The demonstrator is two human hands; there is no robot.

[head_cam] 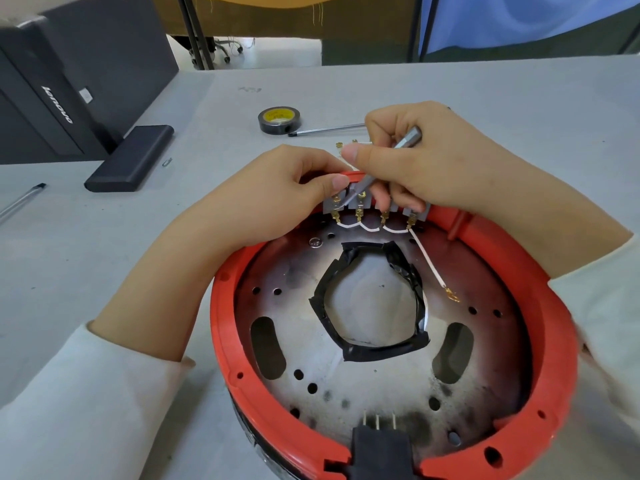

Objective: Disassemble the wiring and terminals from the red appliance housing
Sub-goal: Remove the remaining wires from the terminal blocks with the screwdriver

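Terminal removal: right hand [415,161] grips a metal tool [384,164], its tip at the terminal block [346,206] beneath both hands; left hand [287,188] pinches the block at the red housing [554,306] rim. Lever gently, keeping the white wiring [429,261] slack.

Grey table [450,95] underneath everything. Roll of black tape with a yellow core [279,119] lying flat near the middle, a thin pen [327,129] just to its right. Black slab-shaped block [130,163] to the left, beside a black Lenovo computer case [52,98] at the table's left edge. Second pen [21,200] at the far left. Chair legs on castors [221,50] beyond the table.
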